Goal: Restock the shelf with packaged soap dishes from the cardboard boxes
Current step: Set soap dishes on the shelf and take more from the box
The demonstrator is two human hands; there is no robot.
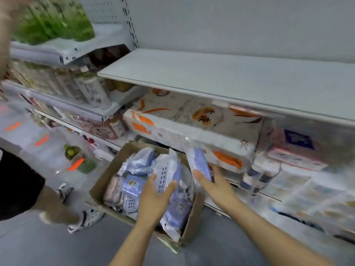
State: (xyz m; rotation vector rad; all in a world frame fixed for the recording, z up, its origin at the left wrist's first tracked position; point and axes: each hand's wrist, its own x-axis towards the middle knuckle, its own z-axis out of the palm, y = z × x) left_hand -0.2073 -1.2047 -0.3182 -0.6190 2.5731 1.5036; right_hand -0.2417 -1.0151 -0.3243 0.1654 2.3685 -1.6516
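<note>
Reaching down into the cardboard box [99,186], both hands are on soap dishes, each one sealed in a crinkly, shiny plastic bag. That box is plain brown card with a dented rim, sitting on the grey floor [57,250] against the bottom of the shelving, and it is packed with pale blue slotted dishes and at least one pinkish one at its left side. Left hand [153,200] grips a bagged dish [167,173] from below, thumb on one face and fingers spread on the other, the slotted grid showing between them. Right hand [213,184] holds a second bagged dish [199,162], a solid blue block tilted upright just above the box's far rim, thumb across its front and fingers curled behind. Above them runs the bare white shelf [221,79], smooth and flat. Off to the left stands another person in patterned clogs [86,219]
</note>
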